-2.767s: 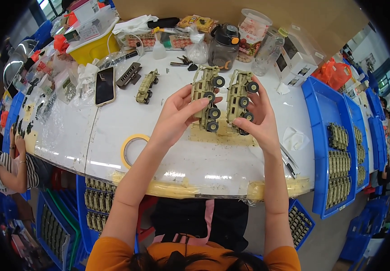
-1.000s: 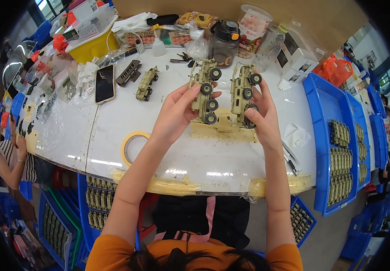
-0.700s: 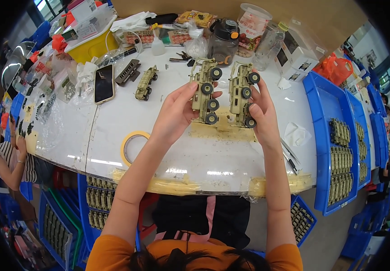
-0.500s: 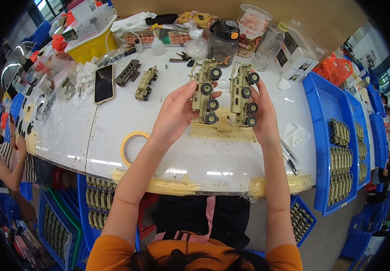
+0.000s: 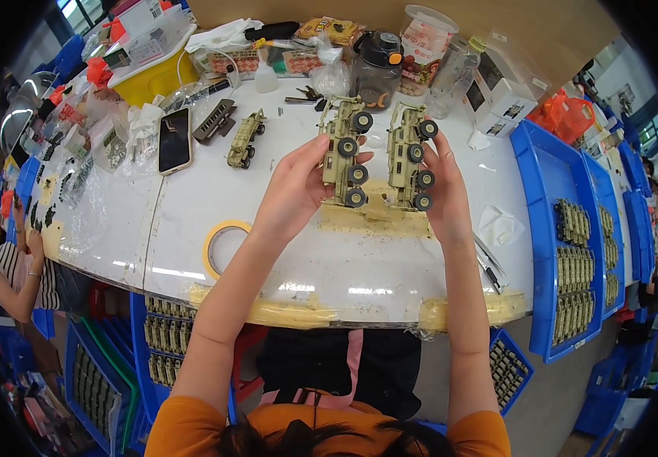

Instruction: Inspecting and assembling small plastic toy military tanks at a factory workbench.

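Above the white table I hold two tan model trucks side by side, a small gap between them. My left hand (image 5: 297, 183) is closed around the left model truck (image 5: 338, 164), thumb on its near side. The right model truck (image 5: 400, 167) is gripped by my right hand (image 5: 448, 190), whose fingers go partly behind it. Both trucks stand on end, with their black wheels toward the right. A third, smaller-looking model truck (image 5: 245, 141) lies on the table to the left, beside a dark brown slotted part (image 5: 215, 122).
A phone (image 5: 176, 142), a tape roll (image 5: 224, 247) and tweezers (image 5: 490, 255) lie on the table (image 5: 291, 286). Bottles, bags and a yellow bin (image 5: 146, 84) crowd the back. Blue trays (image 5: 546, 305) of model trucks stand at the right. Another person's arm (image 5: 20, 286) shows far left.
Both hands stay almost still, still holding the two trucks. The left truck has shifted very slightly upward.
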Motion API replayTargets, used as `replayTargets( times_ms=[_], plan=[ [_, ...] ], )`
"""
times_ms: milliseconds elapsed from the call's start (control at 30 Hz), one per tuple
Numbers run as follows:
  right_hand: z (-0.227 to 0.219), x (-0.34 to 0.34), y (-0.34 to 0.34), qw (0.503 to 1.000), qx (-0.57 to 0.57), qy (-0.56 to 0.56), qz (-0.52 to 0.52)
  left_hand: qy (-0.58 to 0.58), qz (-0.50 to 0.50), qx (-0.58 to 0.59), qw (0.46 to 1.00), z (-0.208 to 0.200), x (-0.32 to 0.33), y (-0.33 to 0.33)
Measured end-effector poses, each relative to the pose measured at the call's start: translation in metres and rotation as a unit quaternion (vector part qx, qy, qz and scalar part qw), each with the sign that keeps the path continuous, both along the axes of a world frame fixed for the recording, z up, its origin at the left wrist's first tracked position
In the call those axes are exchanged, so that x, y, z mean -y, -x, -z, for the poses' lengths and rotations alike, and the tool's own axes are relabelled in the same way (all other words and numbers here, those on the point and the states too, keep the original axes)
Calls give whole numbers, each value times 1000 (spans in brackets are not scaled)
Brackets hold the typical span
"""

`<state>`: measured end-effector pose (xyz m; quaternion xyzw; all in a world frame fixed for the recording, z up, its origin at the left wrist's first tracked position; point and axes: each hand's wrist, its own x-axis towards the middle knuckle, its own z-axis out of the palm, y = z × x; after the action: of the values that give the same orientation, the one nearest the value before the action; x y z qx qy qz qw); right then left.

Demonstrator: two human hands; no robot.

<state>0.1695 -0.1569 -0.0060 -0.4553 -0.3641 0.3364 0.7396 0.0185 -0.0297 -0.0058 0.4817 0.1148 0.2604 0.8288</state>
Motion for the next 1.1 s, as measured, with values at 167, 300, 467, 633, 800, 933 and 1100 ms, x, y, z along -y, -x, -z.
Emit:
replayTargets(
  times_ms=[167, 300, 467, 633, 800, 933, 1100],
  plan=[
    [2, 2, -5, 1000, 10, 13, -5, 24, -7, 16, 1000, -2, 2, -1],
    [5, 2, -8, 999, 29, 44, -13, 28, -15, 15, 999, -4, 2, 0],
    [3, -1, -4, 1000, 7, -9, 3, -28, 7, -5, 1000, -2, -1, 1],
    [6, 0, -4, 1000, 9, 14, 5, -30, 5, -12, 999, -1, -1, 2],
    [4, -3, -4, 1000, 1, 4, 6, 18, -10, 25, 999, -3, 1, -1],
    [6, -3, -7, 1000, 4, 2, 4, 17, -12, 31, 999, -4, 2, -2],
    [8, -3, -6, 1000, 12, -3, 6, 15, -14, 25, 999, -3, 3, -2]
  ],
)
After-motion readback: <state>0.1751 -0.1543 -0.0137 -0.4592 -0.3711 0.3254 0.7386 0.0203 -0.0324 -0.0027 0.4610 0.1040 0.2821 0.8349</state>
